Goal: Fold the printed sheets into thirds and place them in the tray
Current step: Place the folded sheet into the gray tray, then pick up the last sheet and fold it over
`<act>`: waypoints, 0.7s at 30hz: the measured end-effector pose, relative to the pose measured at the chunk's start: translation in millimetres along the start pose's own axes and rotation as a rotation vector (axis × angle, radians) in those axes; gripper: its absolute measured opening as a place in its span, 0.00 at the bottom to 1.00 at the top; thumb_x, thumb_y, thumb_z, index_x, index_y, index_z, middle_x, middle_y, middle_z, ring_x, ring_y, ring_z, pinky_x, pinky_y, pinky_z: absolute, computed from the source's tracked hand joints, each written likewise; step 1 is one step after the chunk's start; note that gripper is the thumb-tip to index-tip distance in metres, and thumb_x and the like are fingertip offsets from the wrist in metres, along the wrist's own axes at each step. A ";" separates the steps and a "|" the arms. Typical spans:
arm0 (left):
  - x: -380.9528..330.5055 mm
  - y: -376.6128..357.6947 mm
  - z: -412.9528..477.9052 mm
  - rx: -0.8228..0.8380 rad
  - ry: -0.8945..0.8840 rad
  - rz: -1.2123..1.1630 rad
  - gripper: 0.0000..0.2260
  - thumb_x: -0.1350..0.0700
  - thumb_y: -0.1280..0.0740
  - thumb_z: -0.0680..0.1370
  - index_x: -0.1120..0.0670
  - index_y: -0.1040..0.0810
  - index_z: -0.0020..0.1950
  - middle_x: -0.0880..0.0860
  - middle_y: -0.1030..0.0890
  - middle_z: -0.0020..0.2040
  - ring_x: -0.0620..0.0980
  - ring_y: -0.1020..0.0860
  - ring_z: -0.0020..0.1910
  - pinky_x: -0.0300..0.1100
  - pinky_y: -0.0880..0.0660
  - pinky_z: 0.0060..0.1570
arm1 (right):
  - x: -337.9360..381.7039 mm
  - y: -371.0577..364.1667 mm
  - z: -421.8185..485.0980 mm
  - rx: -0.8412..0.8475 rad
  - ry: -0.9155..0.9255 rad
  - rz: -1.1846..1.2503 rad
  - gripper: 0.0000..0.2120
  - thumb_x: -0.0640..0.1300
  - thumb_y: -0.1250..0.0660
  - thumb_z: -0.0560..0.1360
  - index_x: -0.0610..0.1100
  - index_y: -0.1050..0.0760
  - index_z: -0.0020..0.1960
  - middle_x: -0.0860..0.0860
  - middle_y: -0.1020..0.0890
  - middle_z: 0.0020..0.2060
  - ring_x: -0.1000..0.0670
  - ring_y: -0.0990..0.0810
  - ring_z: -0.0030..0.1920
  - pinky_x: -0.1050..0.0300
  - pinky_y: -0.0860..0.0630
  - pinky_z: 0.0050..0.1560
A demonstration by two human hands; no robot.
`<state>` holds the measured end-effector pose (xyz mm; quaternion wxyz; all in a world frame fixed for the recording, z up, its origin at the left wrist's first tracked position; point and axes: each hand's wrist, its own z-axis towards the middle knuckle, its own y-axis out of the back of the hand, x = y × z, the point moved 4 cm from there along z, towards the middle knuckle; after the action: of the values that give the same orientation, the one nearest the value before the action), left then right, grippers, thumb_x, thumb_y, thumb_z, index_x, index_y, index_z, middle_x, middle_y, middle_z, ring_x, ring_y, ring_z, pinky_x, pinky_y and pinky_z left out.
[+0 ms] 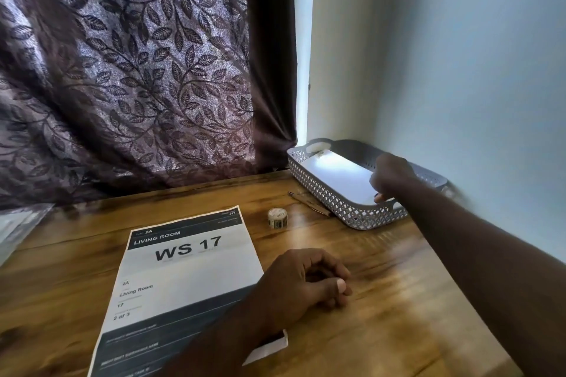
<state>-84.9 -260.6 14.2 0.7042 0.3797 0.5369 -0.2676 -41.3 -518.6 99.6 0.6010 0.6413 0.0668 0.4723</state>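
Head view, what we have:

- Printed sheet [186, 266] lies flat and unfolded on the table [382, 300], left of centre, slightly skewed. We read "LIVING ROOM", "WS 17", "2 of 3". Faint crease lines cross it.
- Left hand [306, 281] rests on the table just off the sheet's right edge. Its fingers are loosely curled with the thumb tucked against them, and it holds nothing. The left forearm lies across the sheet's lower right corner.
- Grey lattice tray [324, 193] sits at the far right corner of the table, against the wall [459, 70], and is angled to the table edge.
- A white folded sheet [340, 174] lies inside the tray and covers most of the floor. A small dark mark shows at its far end.
- Right hand [390, 176] reaches over the tray, knuckles up, at the sheet's near right end. One fingertip [379, 197] shows low by the tray's near rim. The hand is motion-blurred, so we cannot tell whether it pinches the folded sheet or only touches it.
- Tape roll [277, 217] stands on the table between the printed sheet and the tray, apart from both.
- A thin pen-like stick [309, 203] lies along the tray's near wall, just beside it.
- Leaf-pattern curtain [137, 70] hangs behind the table. A clear plastic item [18, 229] shows at the left edge, too blurred to identify.
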 end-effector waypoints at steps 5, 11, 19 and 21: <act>1.7 0.4 0.6 0.007 0.006 -0.002 0.06 0.62 0.29 0.78 0.59 0.19 0.55 0.56 0.14 0.48 0.56 0.15 0.48 0.49 0.18 0.51 | 4.3 -12.9 5.1 0.010 0.118 -0.266 0.10 0.32 0.39 0.77 0.32 0.22 0.54 0.36 0.17 0.54 0.38 0.17 0.54 0.51 0.24 0.46; 3.1 0.4 1.7 0.012 0.012 0.021 0.07 0.63 0.30 0.78 0.58 0.19 0.55 0.56 0.14 0.48 0.55 0.15 0.49 0.50 0.18 0.53 | 3.6 -16.7 8.5 0.012 0.129 -0.410 0.12 0.33 0.39 0.79 0.34 0.23 0.60 0.37 0.20 0.61 0.38 0.21 0.61 0.52 0.26 0.50; -3.4 0.8 -0.4 -0.006 -0.062 0.160 0.06 0.64 0.31 0.79 0.59 0.19 0.55 0.56 0.14 0.47 0.51 0.14 0.47 0.46 0.17 0.50 | 13.7 6.6 -6.4 -0.066 0.190 -0.196 0.08 0.31 0.38 0.73 0.37 0.22 0.47 0.40 0.17 0.43 0.39 0.17 0.44 0.51 0.21 0.44; -8.5 -0.6 -1.7 -0.023 -0.122 0.246 0.05 0.64 0.31 0.79 0.59 0.18 0.54 0.55 0.14 0.46 0.49 0.14 0.45 0.45 0.17 0.48 | 21.2 9.3 -16.7 -0.076 0.250 -0.114 0.06 0.32 0.38 0.70 0.40 0.23 0.39 0.44 0.20 0.35 0.41 0.19 0.40 0.55 0.25 0.38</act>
<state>-88.7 -259.8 22.0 0.7673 0.4178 0.4455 -0.1955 -45.7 -495.5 115.7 0.6376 0.5496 0.1595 0.5157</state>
